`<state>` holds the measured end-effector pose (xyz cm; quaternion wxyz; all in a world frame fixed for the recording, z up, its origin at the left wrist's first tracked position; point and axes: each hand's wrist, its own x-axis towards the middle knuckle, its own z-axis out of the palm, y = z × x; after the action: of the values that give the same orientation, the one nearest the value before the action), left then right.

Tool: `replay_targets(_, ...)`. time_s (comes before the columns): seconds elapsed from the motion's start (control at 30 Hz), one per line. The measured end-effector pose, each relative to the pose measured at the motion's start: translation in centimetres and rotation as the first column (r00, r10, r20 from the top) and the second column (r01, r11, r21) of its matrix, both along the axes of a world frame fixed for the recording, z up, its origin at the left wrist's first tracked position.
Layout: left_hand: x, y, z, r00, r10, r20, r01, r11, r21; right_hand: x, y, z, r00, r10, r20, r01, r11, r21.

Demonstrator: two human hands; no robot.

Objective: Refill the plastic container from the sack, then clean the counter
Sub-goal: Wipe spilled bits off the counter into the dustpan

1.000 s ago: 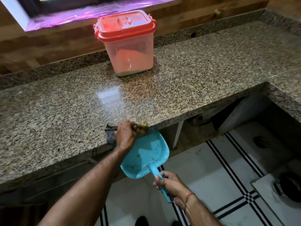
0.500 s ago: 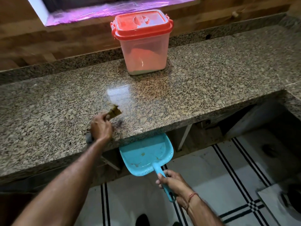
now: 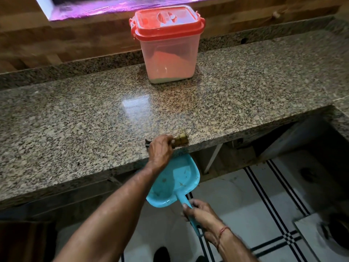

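Observation:
A clear plastic container (image 3: 169,57) with a red lid stands shut at the back of the granite counter (image 3: 75,118), partly filled with pale powder. My left hand (image 3: 160,150) grips a small brush (image 3: 181,139) whose straw bristles lie at the counter's front edge. Just below that edge hangs a light blue dustpan (image 3: 175,180) holding a few crumbs. My right hand (image 3: 200,214) grips its handle over the floor. No sack is in view.
A wooden wall and a window ledge (image 3: 113,6) run behind the counter. White floor tiles with black stripes (image 3: 264,195) lie below. The counter turns a corner at the right (image 3: 340,95). A dark round object (image 3: 340,229) sits at the floor's right edge.
My left hand has swept the brush from further in on the counter back to its front edge, above the dustpan. The right hand has kept the pan under the edge.

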<state>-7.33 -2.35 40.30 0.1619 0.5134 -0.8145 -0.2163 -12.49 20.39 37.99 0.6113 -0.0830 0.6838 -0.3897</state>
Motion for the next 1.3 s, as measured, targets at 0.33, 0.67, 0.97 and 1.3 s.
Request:
replay_targets(0.33, 2.1, -2.1, 0.2, 0.966, -0.224, 0.132, 0.22, 0.975, 0.042, -0.1, 1.0, 0.8, 0.999, 0.049, -0.022, -0.049, 0.999, 0.01)
replay_targets(0.67, 4.7, 3.2, 0.0, 0.958, -0.278, 0.075, 0.287, 0.939, -0.189, 0.5, -0.8, 2.1, 0.999, -0.034, 0.038, 0.034, 0.999, -0.016)
replay_targets(0.97, 7.2, 0.5, 3.7, 0.892, 0.389, -0.229, -0.379, 0.921, 0.088, 0.7, 0.5, 2.3, 0.999, 0.029, 0.017, -0.029, 1.0, -0.012)
replay_targets(1.3, 2.1, -0.2, 1.6, 0.99, 0.14, -0.026, -0.13, 0.962, 0.239, 1.9, 2.2, 0.0, 0.999, 0.054, -0.002, -0.054, 0.999, 0.002)
